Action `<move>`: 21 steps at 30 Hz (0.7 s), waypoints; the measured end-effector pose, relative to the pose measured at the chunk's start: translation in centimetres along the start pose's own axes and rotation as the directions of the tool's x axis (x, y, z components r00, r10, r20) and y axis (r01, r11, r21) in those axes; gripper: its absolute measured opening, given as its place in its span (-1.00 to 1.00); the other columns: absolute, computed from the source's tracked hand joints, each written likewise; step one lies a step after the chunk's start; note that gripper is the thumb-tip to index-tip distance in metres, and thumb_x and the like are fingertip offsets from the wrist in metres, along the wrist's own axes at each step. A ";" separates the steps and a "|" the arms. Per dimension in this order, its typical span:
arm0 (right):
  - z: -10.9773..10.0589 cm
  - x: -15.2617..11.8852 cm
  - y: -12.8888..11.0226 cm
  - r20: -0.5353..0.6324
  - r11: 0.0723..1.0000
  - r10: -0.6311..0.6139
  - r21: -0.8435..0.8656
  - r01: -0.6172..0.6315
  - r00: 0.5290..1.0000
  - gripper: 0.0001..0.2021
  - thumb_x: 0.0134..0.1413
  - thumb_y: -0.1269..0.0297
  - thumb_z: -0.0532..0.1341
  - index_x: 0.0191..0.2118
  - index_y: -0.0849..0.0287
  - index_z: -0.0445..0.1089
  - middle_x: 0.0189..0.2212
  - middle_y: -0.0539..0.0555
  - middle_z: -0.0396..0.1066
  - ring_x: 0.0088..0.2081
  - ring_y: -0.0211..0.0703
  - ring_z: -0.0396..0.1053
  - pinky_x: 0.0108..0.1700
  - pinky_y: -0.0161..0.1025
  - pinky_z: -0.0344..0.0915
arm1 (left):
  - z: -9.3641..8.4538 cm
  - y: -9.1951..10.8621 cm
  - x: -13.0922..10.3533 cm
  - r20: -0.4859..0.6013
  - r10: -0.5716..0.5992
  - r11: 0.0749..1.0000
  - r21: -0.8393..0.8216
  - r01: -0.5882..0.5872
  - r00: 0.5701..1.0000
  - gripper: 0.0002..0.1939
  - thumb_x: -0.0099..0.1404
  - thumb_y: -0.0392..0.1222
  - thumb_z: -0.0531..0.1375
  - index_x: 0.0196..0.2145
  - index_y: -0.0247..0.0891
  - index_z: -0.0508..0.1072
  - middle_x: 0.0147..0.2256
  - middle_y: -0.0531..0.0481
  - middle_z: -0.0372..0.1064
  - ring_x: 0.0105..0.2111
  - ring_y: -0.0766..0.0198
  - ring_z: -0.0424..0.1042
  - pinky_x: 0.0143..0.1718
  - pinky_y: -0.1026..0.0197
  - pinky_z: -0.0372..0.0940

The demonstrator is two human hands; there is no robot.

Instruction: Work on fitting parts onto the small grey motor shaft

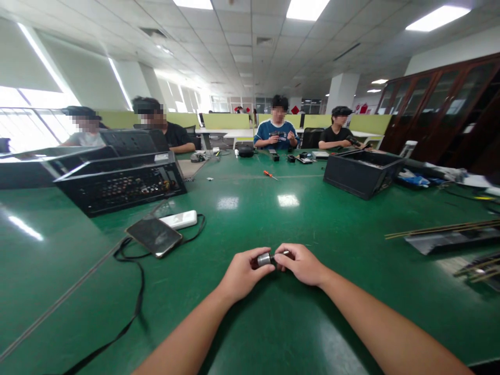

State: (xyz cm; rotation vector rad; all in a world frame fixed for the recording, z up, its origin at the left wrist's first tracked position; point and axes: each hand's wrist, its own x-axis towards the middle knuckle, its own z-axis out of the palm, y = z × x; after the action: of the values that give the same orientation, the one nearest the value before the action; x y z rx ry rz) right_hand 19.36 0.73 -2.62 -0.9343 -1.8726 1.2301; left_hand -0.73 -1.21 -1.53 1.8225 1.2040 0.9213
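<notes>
Just over the green table (pixel 250 219), my left hand (pixel 242 276) wraps round a small silver metal cylinder (pixel 264 259), which looks like a little motor. Its left end is hidden in my palm. My right hand (pixel 302 264) closes at the cylinder's right end, where a narrower dark part shows. A thin, light-coloured tip pokes out above my right fingers; I cannot make out what it belongs to. The two hands nearly touch.
Left of my hands lie a phone (pixel 154 236), a white power strip (pixel 178 220) and a black strap (pixel 136 307). Black computer cases stand at left (pixel 125 179) and right (pixel 361 169). An orange screwdriver (pixel 267 174) lies ahead. Metal strips (pixel 449 234) lie right. Several people sit opposite.
</notes>
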 end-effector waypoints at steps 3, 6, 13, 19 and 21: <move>0.1 0.0 -0.3 -0.015 0.997 -0.016 -0.080 0.015 1.000 -0.78 0.15 0.16 0.16 -0.30 0.23 0.40 -0.52 0.00 0.37 -0.45 -0.25 0.33 -0.36 -0.34 0.24 | -0.3 0.4 -0.3 -0.009 0.068 0.991 0.112 -0.067 0.998 -0.64 0.14 -0.09 0.29 -0.10 -0.22 0.50 -0.14 -0.06 0.50 -0.13 0.09 0.45 -0.01 0.13 0.30; 0.1 0.0 -0.5 -0.014 0.988 -0.020 -0.151 0.017 1.000 -0.77 0.15 0.17 0.15 -0.34 0.23 0.42 -0.52 0.00 0.38 -0.45 -0.25 0.31 -0.37 -0.34 0.21 | -0.3 0.6 -0.3 0.006 0.081 0.987 0.141 -0.081 0.997 -0.66 0.15 -0.09 0.28 -0.12 -0.21 0.51 -0.17 -0.04 0.51 -0.16 0.11 0.46 -0.06 0.16 0.31; -0.5 0.1 -0.4 0.013 0.972 -0.007 -0.234 0.010 1.000 -0.71 0.18 0.14 0.12 -0.40 0.23 0.44 -0.55 -0.01 0.38 -0.49 -0.27 0.29 -0.38 -0.35 0.18 | -0.2 0.6 -0.1 0.033 0.043 0.993 0.106 -0.047 0.999 -0.64 0.15 -0.08 0.27 -0.10 -0.25 0.50 -0.16 -0.07 0.50 -0.15 0.10 0.46 -0.06 0.16 0.30; -0.4 0.0 -0.4 0.006 0.967 -0.005 -0.253 0.006 1.000 -0.66 0.19 0.10 0.10 -0.44 0.23 0.43 -0.57 -0.02 0.37 -0.50 -0.28 0.28 -0.40 -0.35 0.16 | -0.3 0.8 -0.1 0.047 0.032 0.995 0.098 -0.036 0.998 -0.64 0.15 -0.09 0.27 -0.10 -0.24 0.50 -0.17 -0.07 0.51 -0.16 0.10 0.46 -0.08 0.16 0.32; -0.3 0.1 -0.3 0.004 0.969 0.000 -0.245 0.000 1.000 -0.63 0.20 0.08 0.10 -0.46 0.24 0.43 -0.58 -0.01 0.37 -0.50 -0.27 0.29 -0.41 -0.35 0.16 | -0.3 0.9 -0.1 0.049 0.031 0.995 0.096 -0.035 0.998 -0.65 0.14 -0.09 0.27 -0.12 -0.25 0.50 -0.17 -0.08 0.51 -0.16 0.10 0.46 -0.08 0.16 0.32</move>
State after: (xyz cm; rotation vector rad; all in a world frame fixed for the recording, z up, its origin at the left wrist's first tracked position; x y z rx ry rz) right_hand 19.52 0.86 -2.19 -1.0617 -2.0606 1.0148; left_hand -0.63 -1.47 -0.59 1.9353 1.2106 0.8458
